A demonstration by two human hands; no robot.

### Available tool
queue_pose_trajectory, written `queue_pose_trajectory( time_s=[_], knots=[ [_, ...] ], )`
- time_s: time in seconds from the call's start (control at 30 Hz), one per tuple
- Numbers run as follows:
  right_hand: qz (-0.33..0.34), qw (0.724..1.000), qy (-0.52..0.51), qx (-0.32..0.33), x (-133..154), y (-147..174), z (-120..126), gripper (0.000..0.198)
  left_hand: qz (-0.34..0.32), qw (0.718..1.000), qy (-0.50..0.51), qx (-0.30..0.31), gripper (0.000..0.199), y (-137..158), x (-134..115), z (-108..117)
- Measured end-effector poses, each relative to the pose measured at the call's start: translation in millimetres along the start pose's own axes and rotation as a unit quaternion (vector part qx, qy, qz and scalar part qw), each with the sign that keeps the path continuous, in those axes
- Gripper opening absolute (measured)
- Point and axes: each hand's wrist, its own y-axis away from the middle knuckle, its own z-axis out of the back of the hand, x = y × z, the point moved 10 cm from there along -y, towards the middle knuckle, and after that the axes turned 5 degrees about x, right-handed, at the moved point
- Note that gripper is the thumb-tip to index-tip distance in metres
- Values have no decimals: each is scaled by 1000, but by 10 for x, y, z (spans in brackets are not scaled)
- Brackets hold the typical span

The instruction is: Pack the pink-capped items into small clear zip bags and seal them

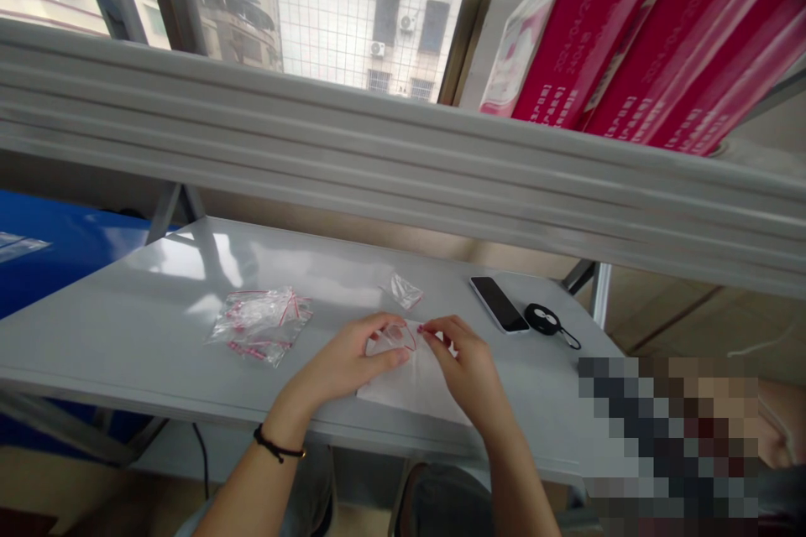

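Between my two hands is a small clear zip bag (398, 336) with a red line along its top. My left hand (356, 359) holds it from the left, thumb in front and fingers curled behind. At the bag's right edge, the thumb and fingers of my right hand (463, 350) are pinched together; a small reddish spot shows at the fingertips, too small to name. Under both hands lies a white sheet (412, 393), partly covered by them. Beyond it rests another small clear bag (405, 291). A pile of clear zip bags with red lines (261, 323) lies to the left.
A phone (499, 304) and a round black case with white eyes (542, 319) lie at the right of the grey table (157, 336). Across the front runs a grey shelf beam (378, 159), with red boxes (630, 42) above. Someone sits at the right, partly pixelated.
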Motion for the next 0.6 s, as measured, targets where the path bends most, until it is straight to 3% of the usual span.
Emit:
queue_pose_trajectory(
  time_s=[0.1, 0.2, 0.4, 0.5, 0.6],
  knots=[
    [24, 997, -65, -17, 218, 32, 136, 14, -12, 1000, 4, 5, 37, -9, -30, -35],
    [39, 995, -87, 0, 337, 59, 102, 16, -21, 1000, 1, 7, 39, -18, -66, -64],
    [50, 993, -99, 48, 322, 69, -69, 22, -36, 999, 17, 24, 39, -19, -106, -117],
    [46, 992, -111, 38, 297, 63, -4, 24, -37, 999, 9, 17, 37, -24, -109, -116],
    [27, 994, -105, 20, 294, 68, 102, 20, -47, 998, -17, -31, 37, -33, -152, -66]
  ],
)
